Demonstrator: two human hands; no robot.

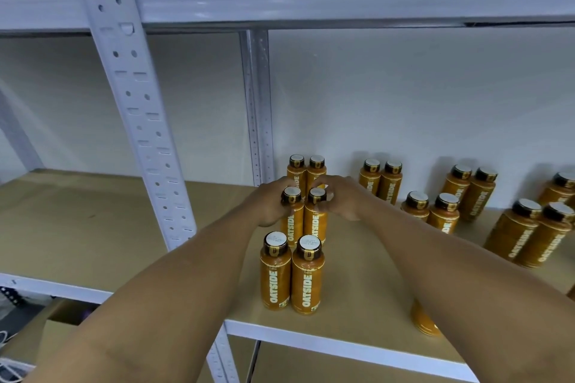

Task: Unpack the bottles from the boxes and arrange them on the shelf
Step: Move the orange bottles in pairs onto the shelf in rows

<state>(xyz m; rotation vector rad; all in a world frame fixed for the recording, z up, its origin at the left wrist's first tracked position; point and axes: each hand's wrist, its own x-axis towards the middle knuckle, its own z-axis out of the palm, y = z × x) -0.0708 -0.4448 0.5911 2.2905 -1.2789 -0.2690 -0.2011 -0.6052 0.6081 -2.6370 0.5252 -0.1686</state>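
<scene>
Orange Oatside bottle gripped by left hand; right hand pinches neighbour's cap; set both upright, aligned with pair at 6 o'clock.

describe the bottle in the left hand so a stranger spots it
On the brown shelf, find the leftmost block of orange bottles, three rows of two. It is the middle row's left bottle, the only one the left hand grips.
</scene>
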